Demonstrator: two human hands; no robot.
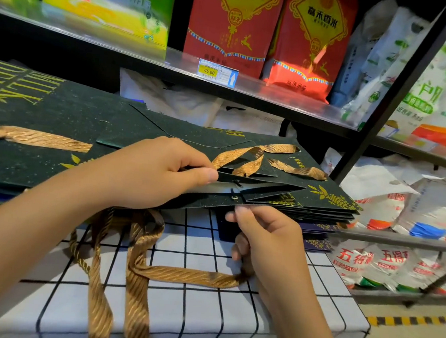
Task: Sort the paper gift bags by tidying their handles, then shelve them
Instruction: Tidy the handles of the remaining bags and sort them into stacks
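Several flat dark green paper gift bags (273, 198) with gold print lie stacked on a white grid-patterned surface (202, 316). My left hand (150, 172) pinches the open top edge of the uppermost bag, thumb on top. My right hand (266, 241) is below the stack's edge, its fingers curled around a gold striped ribbon handle (187, 275) that runs leftward and hangs over the front. More gold ribbon handles (247, 157) curl on top of the stack. A second pile of green bags (29, 136) lies to the left.
A metal shelf (251, 89) runs above and behind the bags, carrying red rice packs (230, 25), green boxes (110, 0) and a yellow price tag (209, 71). White rice sacks (405, 241) fill the rack to the right. A black upright post (395, 98) stands close by.
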